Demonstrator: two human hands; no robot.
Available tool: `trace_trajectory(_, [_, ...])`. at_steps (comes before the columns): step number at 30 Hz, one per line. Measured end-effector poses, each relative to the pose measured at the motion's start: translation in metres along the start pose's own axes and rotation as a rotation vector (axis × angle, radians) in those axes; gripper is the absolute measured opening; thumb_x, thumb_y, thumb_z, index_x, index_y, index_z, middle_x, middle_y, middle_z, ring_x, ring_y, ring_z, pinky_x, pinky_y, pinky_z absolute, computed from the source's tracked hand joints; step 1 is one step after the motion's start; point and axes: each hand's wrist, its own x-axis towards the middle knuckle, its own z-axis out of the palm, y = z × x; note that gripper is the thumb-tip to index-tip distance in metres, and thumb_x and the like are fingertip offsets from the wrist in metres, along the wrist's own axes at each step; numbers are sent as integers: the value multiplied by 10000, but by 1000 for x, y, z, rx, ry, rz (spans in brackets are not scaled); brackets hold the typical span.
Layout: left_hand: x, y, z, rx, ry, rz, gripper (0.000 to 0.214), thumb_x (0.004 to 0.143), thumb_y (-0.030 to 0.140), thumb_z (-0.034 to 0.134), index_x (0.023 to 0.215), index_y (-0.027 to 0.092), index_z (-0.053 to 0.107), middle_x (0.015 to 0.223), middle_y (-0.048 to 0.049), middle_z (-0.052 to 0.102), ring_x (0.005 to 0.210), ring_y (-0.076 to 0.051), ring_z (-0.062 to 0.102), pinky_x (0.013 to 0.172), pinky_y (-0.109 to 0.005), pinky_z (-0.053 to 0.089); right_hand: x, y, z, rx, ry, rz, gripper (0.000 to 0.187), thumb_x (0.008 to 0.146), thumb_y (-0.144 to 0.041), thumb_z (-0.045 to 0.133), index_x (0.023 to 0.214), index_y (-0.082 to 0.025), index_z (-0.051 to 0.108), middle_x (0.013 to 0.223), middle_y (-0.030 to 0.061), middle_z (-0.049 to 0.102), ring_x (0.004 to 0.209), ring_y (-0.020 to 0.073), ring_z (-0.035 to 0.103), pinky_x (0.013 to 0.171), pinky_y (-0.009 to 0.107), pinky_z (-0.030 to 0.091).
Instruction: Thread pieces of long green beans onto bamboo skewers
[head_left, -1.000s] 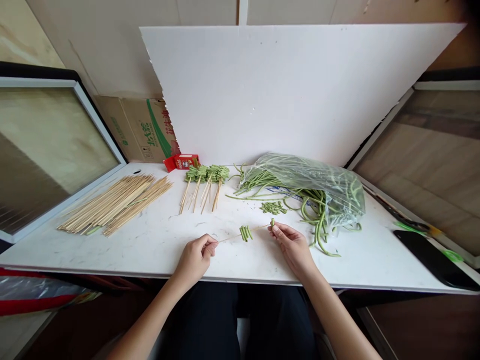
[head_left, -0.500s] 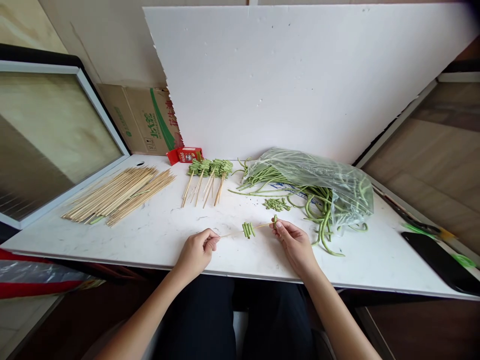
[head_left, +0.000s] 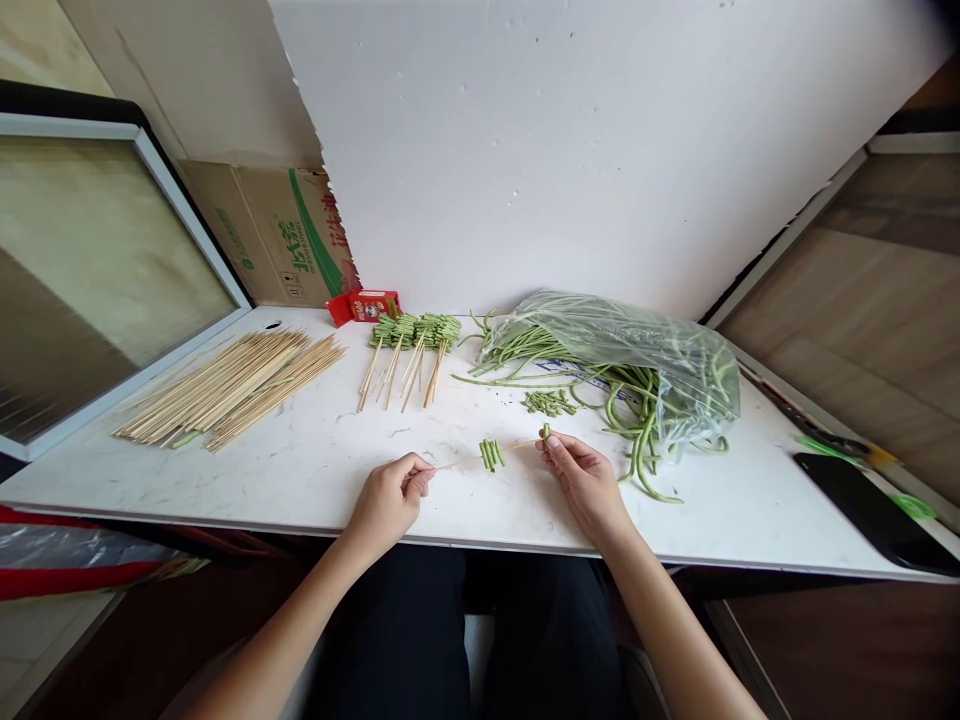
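Bamboo skewer (head_left: 457, 462) end pinched in left hand (head_left: 386, 500) grip; right hand (head_left: 585, 482) grip pinches bean piece (head_left: 546, 434) at tip.

The left hand (head_left: 390, 498) pinches a skewer (head_left: 469, 460) threaded with bean pieces (head_left: 492, 454); the right hand (head_left: 585, 480) holds a bean piece (head_left: 546, 434) at its tip.

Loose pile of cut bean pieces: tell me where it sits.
Head view: the loose pile of cut bean pieces lies on the white table, right of centre, just beyond the right hand and beside the bag of long beans.
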Motion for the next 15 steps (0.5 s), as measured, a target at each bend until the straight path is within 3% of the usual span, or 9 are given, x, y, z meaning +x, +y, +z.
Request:
trace_trajectory(9, [1,1,-1,3,5,-7,185,994,270,553,875,200,676,704,4,662,645,-135,624,640,-232,462,-3,-3,2,135,42,45,399,796,-560,882,1023,-235,846,989,87,804,867,222,689,859,372,563])
trace_trajectory(15, [2,1,-2,17,17,7,206,993,254,534,858,200,680,686,6,650,632,-137,614,644,-239,467,-3,-2,1,113,46,49,407,777,-573,888,983,-225,848,951,87,800,826,222,680,822,375,567])
